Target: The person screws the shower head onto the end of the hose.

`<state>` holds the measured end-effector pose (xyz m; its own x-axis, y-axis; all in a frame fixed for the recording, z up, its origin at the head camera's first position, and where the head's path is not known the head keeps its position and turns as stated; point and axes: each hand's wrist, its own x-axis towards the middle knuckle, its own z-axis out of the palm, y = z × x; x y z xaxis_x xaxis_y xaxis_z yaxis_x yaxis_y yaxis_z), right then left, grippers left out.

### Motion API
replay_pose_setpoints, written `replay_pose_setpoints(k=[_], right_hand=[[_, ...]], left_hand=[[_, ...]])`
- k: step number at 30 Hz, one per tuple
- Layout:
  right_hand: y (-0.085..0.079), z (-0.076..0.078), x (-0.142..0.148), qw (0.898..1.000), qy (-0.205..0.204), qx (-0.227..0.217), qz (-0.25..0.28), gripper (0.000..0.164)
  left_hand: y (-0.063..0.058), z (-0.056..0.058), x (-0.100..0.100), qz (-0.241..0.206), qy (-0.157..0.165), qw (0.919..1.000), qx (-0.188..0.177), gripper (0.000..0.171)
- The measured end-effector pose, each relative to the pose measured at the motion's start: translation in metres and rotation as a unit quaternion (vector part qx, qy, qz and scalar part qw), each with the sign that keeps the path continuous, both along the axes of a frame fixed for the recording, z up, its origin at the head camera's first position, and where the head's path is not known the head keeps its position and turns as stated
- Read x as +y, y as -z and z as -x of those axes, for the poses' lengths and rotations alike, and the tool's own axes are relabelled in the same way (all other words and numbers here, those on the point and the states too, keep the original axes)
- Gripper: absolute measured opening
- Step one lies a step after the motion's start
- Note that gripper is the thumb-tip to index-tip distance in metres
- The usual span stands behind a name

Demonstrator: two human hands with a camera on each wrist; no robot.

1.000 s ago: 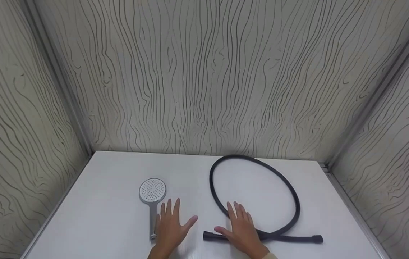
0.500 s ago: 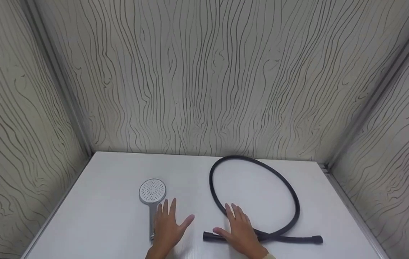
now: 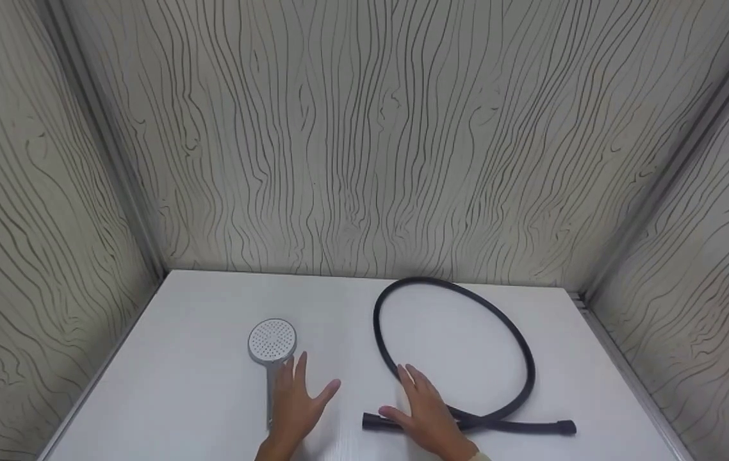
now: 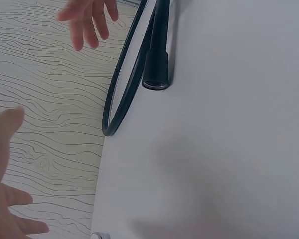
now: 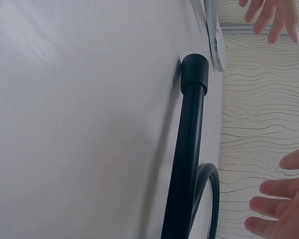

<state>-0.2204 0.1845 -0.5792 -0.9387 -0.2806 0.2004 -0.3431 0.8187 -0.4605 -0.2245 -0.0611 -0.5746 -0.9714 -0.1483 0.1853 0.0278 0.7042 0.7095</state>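
A grey handheld shower head with a white perforated face lies face up on the white table. Over its handle hovers my left hand, fingers spread and thumb out to the right, hiding part of the handle. A black shower hose lies in one big loop, its two ends crossing near the front. My right hand is above that crossing with relaxed, extended fingers, covering part of the hose near its left end fitting. Both hands hold nothing; the wrist views show them raised above the table.
Wood-grain patterned panels stand behind the table and on both sides. Grey metal posts mark the corners, such as the left corner post. The hose's right end fitting lies toward the table's right side.
My left hand has drifted slightly left, covering more of the shower head's handle. My right hand has shifted a little left, its fingers slightly lower. Shower head and hose lie still.
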Motion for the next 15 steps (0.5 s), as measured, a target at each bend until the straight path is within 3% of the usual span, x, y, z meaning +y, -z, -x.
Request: replay_pose_setpoints(k=[15], right_hand=[[-0.0034, -0.002, -0.0011, 1.0, -0.017, -0.012, 0.006, 0.079]], left_hand=[[-0.0041, 0.0032, -0.008, -0.018, -0.024, 0.9995, 0.002, 0.09]])
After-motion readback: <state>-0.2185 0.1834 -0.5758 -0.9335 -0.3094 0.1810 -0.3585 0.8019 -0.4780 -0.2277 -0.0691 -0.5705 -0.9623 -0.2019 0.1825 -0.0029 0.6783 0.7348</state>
